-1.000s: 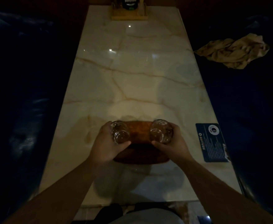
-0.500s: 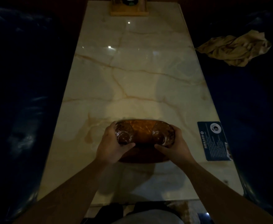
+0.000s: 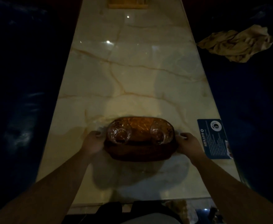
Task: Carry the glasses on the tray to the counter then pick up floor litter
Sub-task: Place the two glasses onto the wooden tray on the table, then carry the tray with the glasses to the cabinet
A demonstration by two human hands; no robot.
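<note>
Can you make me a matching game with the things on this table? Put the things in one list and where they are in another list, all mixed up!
Things:
1. glasses
2. blue card
3. crumpled cloth
4. wooden holder

Places:
A. on the dark seat at the right
B. on the brown tray
C. far end of the marble table
D. flat on the table's right edge

Pairs: 1-B, 2-D, 3-A, 4-C

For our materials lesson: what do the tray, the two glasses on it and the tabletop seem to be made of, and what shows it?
Tray: probably wood with a glossy finish; reddish brown, with amber sheen.
Left glass and right glass: clear glass, likely; the tray shows through and the rims glint.
Tabletop: polished marble or a lookalike; cream with orange veins, mirroring ceiling lights.
</note>
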